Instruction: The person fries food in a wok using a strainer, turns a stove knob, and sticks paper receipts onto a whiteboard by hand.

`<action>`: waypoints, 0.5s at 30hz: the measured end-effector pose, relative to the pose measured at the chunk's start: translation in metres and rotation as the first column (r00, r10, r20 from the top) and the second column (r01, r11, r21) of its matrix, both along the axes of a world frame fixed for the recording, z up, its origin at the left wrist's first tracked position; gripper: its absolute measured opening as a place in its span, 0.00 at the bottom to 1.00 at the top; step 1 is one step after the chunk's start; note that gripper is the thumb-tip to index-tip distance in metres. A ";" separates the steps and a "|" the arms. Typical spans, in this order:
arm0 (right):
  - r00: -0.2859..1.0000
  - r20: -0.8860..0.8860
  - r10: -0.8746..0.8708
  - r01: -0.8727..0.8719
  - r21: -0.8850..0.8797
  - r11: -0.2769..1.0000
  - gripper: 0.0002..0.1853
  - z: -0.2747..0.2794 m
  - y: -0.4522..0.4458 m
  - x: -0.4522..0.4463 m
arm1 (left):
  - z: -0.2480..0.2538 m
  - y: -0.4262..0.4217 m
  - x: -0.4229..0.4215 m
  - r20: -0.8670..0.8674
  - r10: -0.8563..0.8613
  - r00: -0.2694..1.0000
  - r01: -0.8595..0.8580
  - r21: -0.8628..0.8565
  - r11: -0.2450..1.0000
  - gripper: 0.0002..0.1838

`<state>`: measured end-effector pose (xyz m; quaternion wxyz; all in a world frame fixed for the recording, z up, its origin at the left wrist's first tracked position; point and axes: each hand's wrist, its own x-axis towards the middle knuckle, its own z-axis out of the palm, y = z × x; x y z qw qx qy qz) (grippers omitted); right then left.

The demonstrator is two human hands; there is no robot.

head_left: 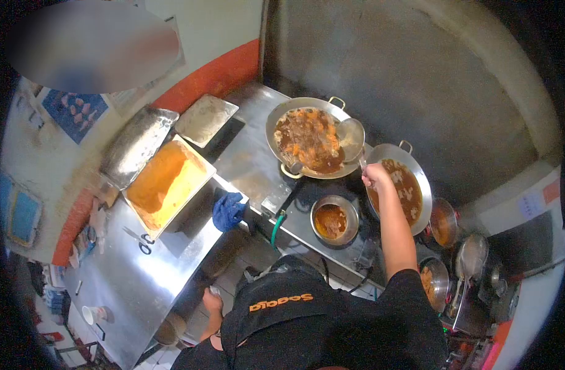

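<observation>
My right hand [375,176] is closed around the handle of a metal ladle [351,133], whose round bowl rests at the right side of a large wok [272,117]. Dark, bubbling oil with browned food pieces [307,137] fills that wok. Beneath my right forearm, a second wok [423,185] holds brown oil with pale bits. Low beside my body, my left hand [213,301] is closed, with a small whitish thing at its fingers that I cannot make out. A smaller metal pan [317,227] with brown liquid sits nearer my body.
On the left steel table [110,271] are a tray [203,161] of orange-yellow powder, black-handled scissors [146,245] and a white cup [93,315]. A blue cloth [229,211] hangs at its corner. A green hose [277,230] runs by the stove. More pans stand right.
</observation>
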<state>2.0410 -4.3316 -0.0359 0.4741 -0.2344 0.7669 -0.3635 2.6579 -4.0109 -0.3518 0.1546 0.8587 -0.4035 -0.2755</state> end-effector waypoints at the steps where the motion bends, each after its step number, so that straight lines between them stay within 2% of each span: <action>1: 1.000 0.000 -0.027 0.027 -0.004 1.000 0.11 0.001 0.004 0.002 | -0.003 0.002 0.002 0.018 -0.026 0.999 0.026 -0.006 1.000 0.16; 4: 0.999 -0.040 0.003 -0.006 -0.073 0.997 0.11 0.003 0.018 0.006 | -0.008 0.005 0.000 0.049 -0.018 0.999 0.017 0.008 1.000 0.17; 7: 0.998 -0.033 0.045 -0.048 -0.066 0.997 0.11 0.013 0.034 0.014 | -0.008 0.004 0.000 0.037 -0.016 0.999 0.014 0.062 0.998 0.18; 8: 1.000 -0.013 0.024 -0.025 -0.068 0.997 0.06 0.013 0.039 0.015 | -0.008 0.005 0.000 0.030 -0.013 0.999 0.011 0.060 0.998 0.18; 9: 1.000 0.007 0.003 -0.002 -0.070 0.998 0.07 0.012 0.045 0.016 | -0.008 0.005 0.001 0.022 -0.009 1.000 0.008 0.059 0.998 0.18; 10: 0.999 0.027 -0.018 0.020 -0.072 0.997 0.13 0.011 0.051 0.018 | -0.008 0.005 0.001 0.015 -0.006 1.000 0.005 0.058 0.998 0.18; 13: 0.998 -0.061 0.027 -0.034 -0.106 0.994 0.18 0.012 0.072 0.028 | -0.007 0.006 0.000 0.034 -0.008 0.999 0.006 0.049 0.999 0.19; 14: 1.000 -0.021 0.002 -0.004 -0.103 0.995 0.24 0.018 0.079 0.034 | -0.006 0.007 -0.001 0.033 -0.011 0.999 0.010 0.048 0.999 0.19; 15: 0.999 -0.034 0.018 -0.021 -0.106 0.994 0.25 0.017 0.084 0.035 | -0.003 0.006 -0.002 0.031 -0.015 0.999 0.014 0.048 0.999 0.19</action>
